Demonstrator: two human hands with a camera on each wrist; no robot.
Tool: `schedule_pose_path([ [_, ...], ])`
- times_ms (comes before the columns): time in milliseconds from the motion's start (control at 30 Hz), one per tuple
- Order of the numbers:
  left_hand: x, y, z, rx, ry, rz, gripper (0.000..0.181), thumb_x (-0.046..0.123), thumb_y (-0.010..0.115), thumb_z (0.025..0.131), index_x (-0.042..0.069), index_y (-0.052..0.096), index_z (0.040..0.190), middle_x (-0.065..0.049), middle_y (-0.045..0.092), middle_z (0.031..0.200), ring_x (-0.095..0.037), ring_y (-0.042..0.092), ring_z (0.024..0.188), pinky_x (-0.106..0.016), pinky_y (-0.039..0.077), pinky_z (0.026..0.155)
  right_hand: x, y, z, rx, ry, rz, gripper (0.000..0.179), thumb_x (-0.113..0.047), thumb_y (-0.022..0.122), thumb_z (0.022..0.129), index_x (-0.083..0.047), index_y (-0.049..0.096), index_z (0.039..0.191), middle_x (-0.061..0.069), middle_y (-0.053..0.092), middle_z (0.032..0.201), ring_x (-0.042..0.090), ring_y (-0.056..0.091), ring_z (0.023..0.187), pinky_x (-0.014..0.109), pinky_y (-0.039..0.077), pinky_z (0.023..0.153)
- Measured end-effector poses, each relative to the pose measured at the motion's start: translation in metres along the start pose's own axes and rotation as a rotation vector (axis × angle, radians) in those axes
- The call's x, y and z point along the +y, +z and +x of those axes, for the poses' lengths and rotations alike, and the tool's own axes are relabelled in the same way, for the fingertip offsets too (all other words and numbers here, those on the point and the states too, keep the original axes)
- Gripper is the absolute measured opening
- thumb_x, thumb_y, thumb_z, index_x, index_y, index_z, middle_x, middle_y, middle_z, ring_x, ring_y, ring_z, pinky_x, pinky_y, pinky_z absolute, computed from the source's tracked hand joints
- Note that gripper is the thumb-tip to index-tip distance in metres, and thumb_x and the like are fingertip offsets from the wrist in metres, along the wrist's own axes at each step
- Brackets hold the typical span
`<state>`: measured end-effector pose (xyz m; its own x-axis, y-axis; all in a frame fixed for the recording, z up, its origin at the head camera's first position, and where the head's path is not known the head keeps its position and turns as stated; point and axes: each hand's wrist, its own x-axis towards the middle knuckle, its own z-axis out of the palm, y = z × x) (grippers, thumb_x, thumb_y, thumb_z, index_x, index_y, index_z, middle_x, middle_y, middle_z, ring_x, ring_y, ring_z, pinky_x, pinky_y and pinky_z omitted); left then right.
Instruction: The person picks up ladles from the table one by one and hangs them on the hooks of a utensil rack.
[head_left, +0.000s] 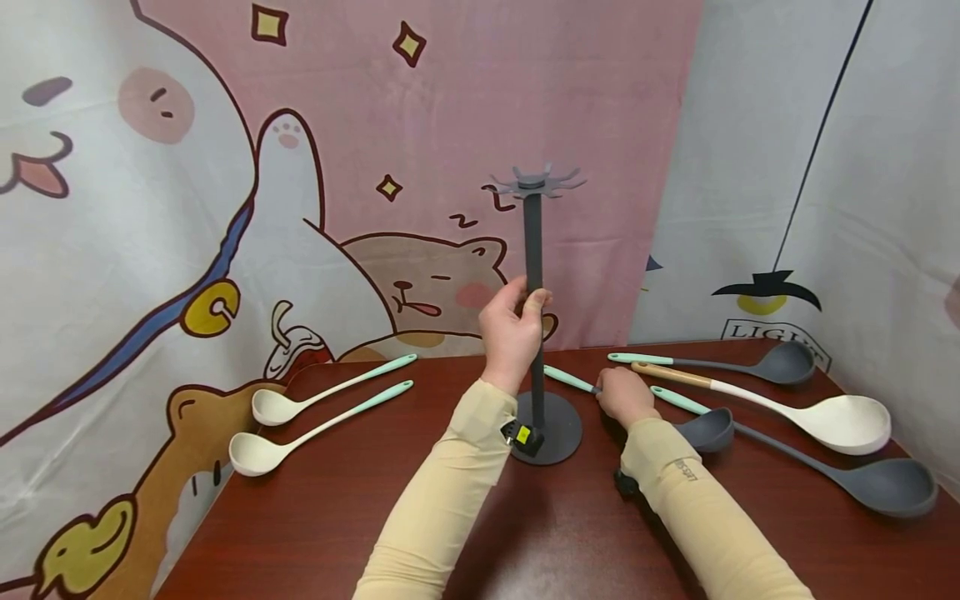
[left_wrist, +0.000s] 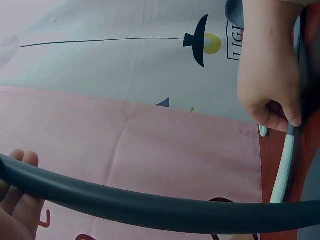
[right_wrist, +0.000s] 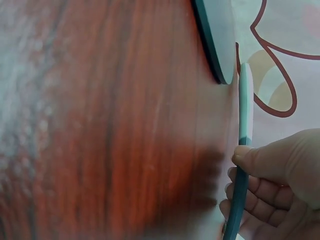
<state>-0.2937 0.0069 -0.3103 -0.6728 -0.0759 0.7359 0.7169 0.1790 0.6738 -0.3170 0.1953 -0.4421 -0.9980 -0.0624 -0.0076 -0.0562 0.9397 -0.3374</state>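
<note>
A dark grey rack [head_left: 533, 242] with a ring of hooks on top stands upright on a round base. My left hand [head_left: 512, 330] grips its pole about halfway up, with fingers curled around it. To the right of the base, my right hand [head_left: 626, 395] pinches the grey shaft of a ladle between thumb and fingers, just below its mint handle end [head_left: 567, 378]. That ladle's grey bowl [head_left: 708, 430] shows past my right forearm, which hides part of the shaft. In the right wrist view, the thumb [right_wrist: 250, 157] presses on the ladle's shaft near the mint handle [right_wrist: 245, 105].
Two white ladles with mint handles [head_left: 273, 407] [head_left: 258, 454] lie on the left of the dark red table [head_left: 337, 533]. On the right lie a grey ladle [head_left: 783, 363], a white ladle with a wooden handle [head_left: 847, 423] and another grey ladle [head_left: 892, 487]. Printed cloth [head_left: 600, 125] hangs behind.
</note>
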Motion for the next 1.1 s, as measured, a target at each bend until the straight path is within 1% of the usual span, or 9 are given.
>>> schedule_pose_path([
  [67, 0.000, 0.000, 0.000, 0.001, 0.003, 0.004, 0.008, 0.009, 0.067, 0.095, 0.002, 0.071, 0.094, -0.005, 0.071, 0.082, -0.029, 0.065, 0.069, -0.024, 0.045, 0.057, 0.000, -0.001, 0.000, 0.005, 0.000, 0.002, 0.008, -0.007, 0.067, 0.093, -0.002, 0.070, 0.098, 0.012, 0.067, 0.095, 0.029, 0.064, 0.083, 0.046, 0.054, 0.074],
  [300, 0.001, -0.001, 0.000, -0.006, 0.007, 0.022, 0.006, 0.007, 0.068, 0.094, 0.002, 0.071, 0.094, -0.005, 0.072, 0.082, -0.013, 0.064, 0.068, -0.024, 0.047, 0.058, -0.002, -0.006, -0.001, 0.028, -0.007, 0.010, 0.007, -0.007, 0.067, 0.093, -0.001, 0.069, 0.095, 0.012, 0.067, 0.091, 0.028, 0.063, 0.079, 0.046, 0.054, 0.073],
  [400, 0.001, -0.001, 0.000, -0.012, 0.002, 0.018, 0.007, 0.008, 0.068, 0.094, 0.002, 0.071, 0.095, -0.005, 0.072, 0.082, -0.010, 0.064, 0.068, -0.024, 0.047, 0.058, -0.003, -0.009, -0.003, 0.045, -0.004, 0.026, 0.008, -0.007, 0.067, 0.092, 0.000, 0.069, 0.095, 0.013, 0.067, 0.091, 0.029, 0.063, 0.081, 0.048, 0.053, 0.077],
  [467, 0.001, -0.001, 0.000, -0.013, 0.002, 0.017, 0.008, 0.009, 0.068, 0.094, 0.001, 0.071, 0.095, -0.005, 0.072, 0.082, -0.010, 0.064, 0.068, -0.024, 0.047, 0.058, -0.003, -0.010, -0.003, 0.055, -0.002, 0.032, 0.009, -0.007, 0.067, 0.092, 0.001, 0.068, 0.096, 0.014, 0.066, 0.092, 0.031, 0.063, 0.083, 0.049, 0.052, 0.079],
  [533, 0.001, -0.001, 0.001, -0.012, 0.007, 0.020, 0.008, 0.009, 0.068, 0.094, 0.002, 0.071, 0.095, -0.005, 0.072, 0.081, -0.013, 0.065, 0.068, -0.023, 0.047, 0.058, -0.005, -0.011, -0.003, 0.064, 0.001, 0.038, 0.010, -0.007, 0.067, 0.093, 0.001, 0.068, 0.098, 0.015, 0.066, 0.094, 0.031, 0.063, 0.084, 0.049, 0.052, 0.079],
  [667, 0.001, -0.002, 0.001, -0.012, 0.014, 0.021, 0.007, 0.009, 0.069, 0.094, 0.003, 0.071, 0.094, -0.005, 0.072, 0.081, -0.026, 0.067, 0.070, -0.023, 0.047, 0.059, -0.007, -0.013, -0.004, 0.083, -0.004, 0.044, 0.012, -0.007, 0.067, 0.093, 0.002, 0.067, 0.101, 0.017, 0.065, 0.098, 0.031, 0.063, 0.086, 0.047, 0.053, 0.075],
  [767, 0.001, -0.002, 0.001, -0.016, 0.011, 0.021, 0.007, 0.009, 0.069, 0.094, 0.003, 0.071, 0.095, -0.005, 0.072, 0.081, -0.031, 0.068, 0.072, -0.023, 0.046, 0.059, -0.008, -0.015, -0.003, 0.100, -0.007, 0.049, 0.013, -0.008, 0.066, 0.094, 0.002, 0.067, 0.102, 0.018, 0.064, 0.100, 0.032, 0.062, 0.089, 0.047, 0.052, 0.075],
  [933, 0.000, -0.003, 0.001, -0.022, -0.002, 0.025, 0.008, 0.010, 0.069, 0.094, 0.003, 0.071, 0.097, -0.005, 0.073, 0.083, -0.027, 0.068, 0.073, -0.023, 0.047, 0.060, -0.012, -0.019, -0.006, 0.122, -0.015, 0.066, 0.012, -0.008, 0.066, 0.094, 0.001, 0.067, 0.102, 0.019, 0.064, 0.104, 0.033, 0.062, 0.090, 0.048, 0.052, 0.074],
  [1100, 0.001, -0.003, 0.000, -0.031, -0.012, 0.041, 0.008, 0.011, 0.069, 0.094, 0.004, 0.071, 0.098, -0.004, 0.073, 0.084, -0.014, 0.067, 0.073, -0.025, 0.049, 0.062, -0.016, -0.024, -0.009, 0.146, -0.029, 0.085, 0.014, -0.009, 0.066, 0.095, 0.001, 0.067, 0.105, 0.020, 0.061, 0.107, 0.036, 0.061, 0.094, 0.050, 0.052, 0.077],
])
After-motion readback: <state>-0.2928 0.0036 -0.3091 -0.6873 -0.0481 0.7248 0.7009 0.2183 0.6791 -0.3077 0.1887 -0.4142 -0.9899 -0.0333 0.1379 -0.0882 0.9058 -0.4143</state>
